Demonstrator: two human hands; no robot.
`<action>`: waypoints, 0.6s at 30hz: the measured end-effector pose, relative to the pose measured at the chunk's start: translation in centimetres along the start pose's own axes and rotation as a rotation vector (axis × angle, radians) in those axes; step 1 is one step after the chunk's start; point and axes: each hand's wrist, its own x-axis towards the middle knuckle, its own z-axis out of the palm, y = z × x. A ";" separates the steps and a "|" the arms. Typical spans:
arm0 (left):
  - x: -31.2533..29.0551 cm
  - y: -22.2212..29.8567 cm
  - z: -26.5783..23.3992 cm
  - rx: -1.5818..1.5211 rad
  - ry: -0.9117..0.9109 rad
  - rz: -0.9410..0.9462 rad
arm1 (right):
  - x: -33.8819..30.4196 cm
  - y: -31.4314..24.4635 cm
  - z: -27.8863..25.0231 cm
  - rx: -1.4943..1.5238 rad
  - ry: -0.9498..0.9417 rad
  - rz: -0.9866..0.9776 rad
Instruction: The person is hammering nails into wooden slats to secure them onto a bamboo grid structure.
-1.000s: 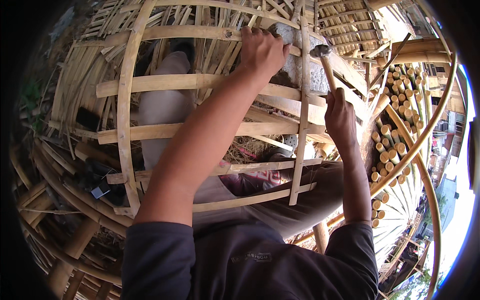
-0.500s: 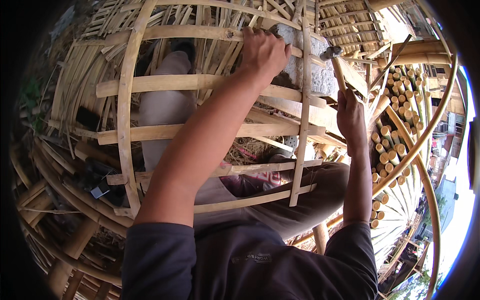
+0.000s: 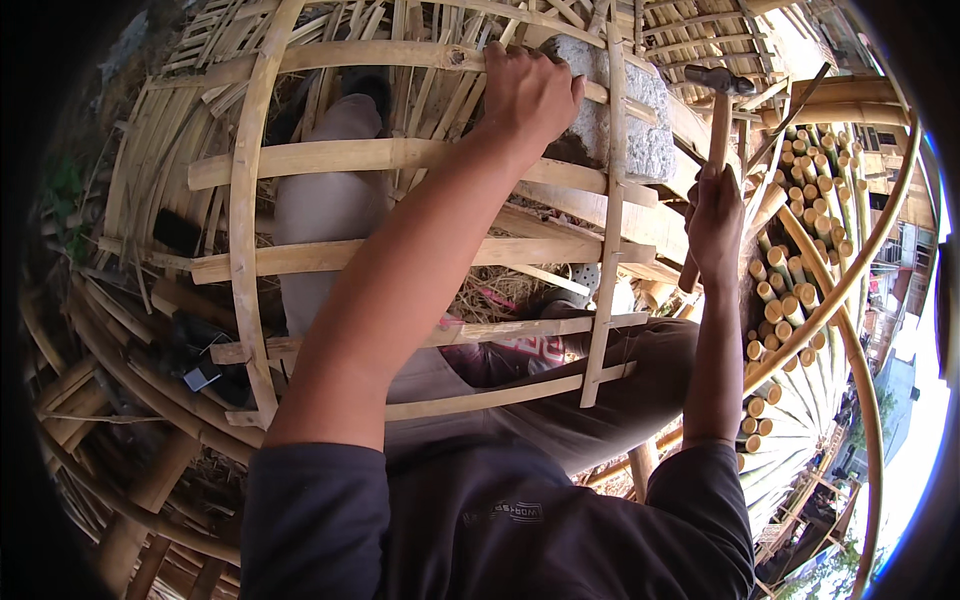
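The left hand [image 3: 530,95] is closed over the top cross slat [image 3: 390,55] of a bamboo lattice [image 3: 612,200], its knuckles up and its fingers curled over the far edge; whether it also pinches something small I cannot tell. The right hand [image 3: 716,225] is wrapped tightly around the wooden handle of a hammer [image 3: 721,130] — the metal head is up, to the right of the lattice and apart from it, and the butt of the handle shows below the fist.

The lattice lies across the person's lap and legs, with two long strips running up and down and several slats crossing them. Its openings frame what is beneath: a grey trouser leg [image 3: 328,195] in the left ones, dry straw [image 3: 490,290] and a speckled shoe [image 3: 580,282] lower down on the right. Just beside the left hand, a rough pale stone block [image 3: 645,150] sits under the slat's right end.

To the right is a stack of cut bamboo poles [image 3: 795,285], round ends facing out. At lower left, a dark bundle [image 3: 215,335] has a small pale rectangular piece [image 3: 201,379] at its edge — whether inside it or on it is unclear.
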 end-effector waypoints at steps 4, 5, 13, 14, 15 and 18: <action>-0.2 -0.3 0.0 -0.053 0.031 0.006 | 0.0 1.0 1.6 -0.112 -0.107 -0.077; -0.2 -0.2 -0.3 -0.049 -0.019 0.006 | 0.2 1.6 2.0 -0.144 -0.178 -0.060; -0.2 0.0 -0.1 -0.025 0.034 -0.012 | 0.0 1.8 1.3 0.099 0.032 0.100; -0.1 -0.1 0.0 -0.023 0.024 -0.013 | -0.2 1.3 1.3 -0.052 -0.020 0.001; -0.1 -0.1 0.0 -0.020 0.015 -0.013 | -0.3 2.6 1.6 -0.130 -0.096 -0.160; 0.0 0.0 -0.4 -0.037 -0.051 0.015 | -0.9 3.2 1.1 -0.065 -0.184 0.168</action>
